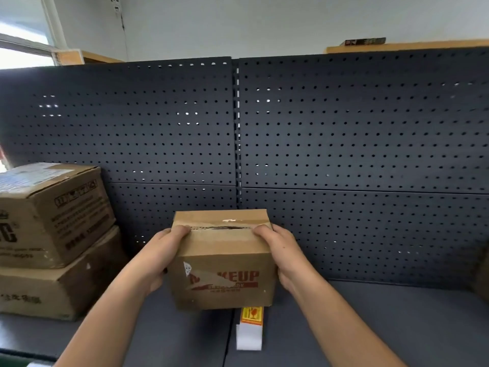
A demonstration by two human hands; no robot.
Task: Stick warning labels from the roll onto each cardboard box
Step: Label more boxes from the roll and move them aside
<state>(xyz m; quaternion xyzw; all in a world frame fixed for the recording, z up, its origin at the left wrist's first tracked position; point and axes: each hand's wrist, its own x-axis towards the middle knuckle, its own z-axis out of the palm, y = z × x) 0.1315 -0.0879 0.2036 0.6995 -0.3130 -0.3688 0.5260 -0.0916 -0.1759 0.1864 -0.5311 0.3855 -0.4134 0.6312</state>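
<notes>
Left grip (162, 251), right grip (281, 251): bare.

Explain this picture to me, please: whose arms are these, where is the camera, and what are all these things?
There is no machine here: these are a person's bare arms, filmed by one wide-angle camera worn on the head, looking forward and down. The left hand and right hand hold a small cardboard box by its sides, fingers curled over its top edge. Just nearer the camera, on the dark grey surface, lies a white strip carrying a yellow warning label. At the left, two bigger cardboard boxes are stacked, the upper box on the lower box. Behind everything stands a dark pegboard wall.
</notes>
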